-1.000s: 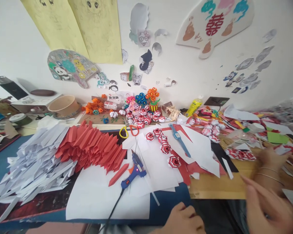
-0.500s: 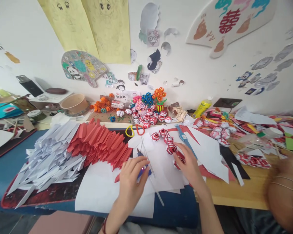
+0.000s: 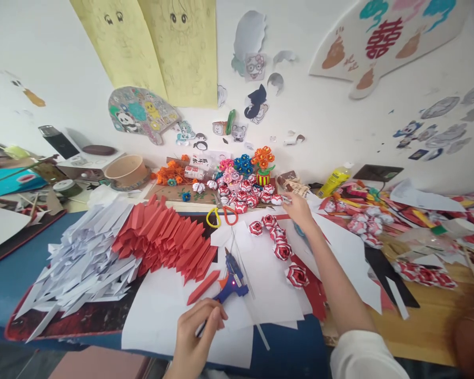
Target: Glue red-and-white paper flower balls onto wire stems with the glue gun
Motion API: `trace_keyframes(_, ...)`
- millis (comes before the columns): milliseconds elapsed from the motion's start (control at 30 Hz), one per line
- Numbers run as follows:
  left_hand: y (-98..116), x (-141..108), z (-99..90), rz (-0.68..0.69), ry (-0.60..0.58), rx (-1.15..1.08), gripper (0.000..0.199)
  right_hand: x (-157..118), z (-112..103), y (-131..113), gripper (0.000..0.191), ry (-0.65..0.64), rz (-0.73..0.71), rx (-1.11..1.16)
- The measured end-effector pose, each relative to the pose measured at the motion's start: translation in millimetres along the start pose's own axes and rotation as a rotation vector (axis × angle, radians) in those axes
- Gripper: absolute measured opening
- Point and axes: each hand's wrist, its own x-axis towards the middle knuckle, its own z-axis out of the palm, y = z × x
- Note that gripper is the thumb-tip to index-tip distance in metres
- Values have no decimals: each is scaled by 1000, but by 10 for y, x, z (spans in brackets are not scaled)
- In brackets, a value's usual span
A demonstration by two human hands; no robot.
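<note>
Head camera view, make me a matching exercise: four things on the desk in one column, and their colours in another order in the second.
Things:
1. Glue gun
2. Scissors handles
3. Small flowerpot
4. Row of paper roses

Colours:
A. Striped, red and yellow
B. Red and white
C. Blue
D. One yellow, one orange

Right pairs: 1-C, 2-D, 3-A, 4-B.

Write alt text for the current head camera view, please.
A person's right hand beside clustered red-and-white paper flowers; left hand near a blue glue gun. White strips and red strips lie piled at left.
</note>
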Motion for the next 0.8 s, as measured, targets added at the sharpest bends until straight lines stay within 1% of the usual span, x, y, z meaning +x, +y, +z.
trace_keyframes(67,5,-1,11,-58,20,-62,41,215,128,56,36,-19,66,-42)
trace_keyframes(133,25,11,8,-82,41,-101,43,346,256,63,39,-33,120,-75)
trace_keyframes(267,97,44,-26,-87,68,-122,44,444,444,-8,41,-23,192,-81)
trace_keyframes(367,144,44,-45,-62,84,-118,44,453,447,-47,45,17,200,-13)
trace_keyframes(400,150,39,-46,-50,88,-115,44,440,412,-53,49,38,181,23)
trace_keyframes(467,147,31,-42,-28,89,-113,44,371,293,-68,58,94,99,113)
trace_keyframes(567,127,52,-16,3,54,-139,44,104,43,-151,65,178,-110,273)
trace_keyframes(633,133,109,19,55,-10,-182,43,-192,-125,-274,68,203,-235,371)
trace_keyframes(700,172,204,72,116,-67,-201,41,-544,-266,-442,71,215,-336,467)
trace_keyframes(733,205,264,104,140,-81,-190,37,-724,-324,-533,72,222,-397,603)
trace_keyframes(800,284,398,172,176,-65,-124,21,-1055,-416,-707,71,214,-473,752)
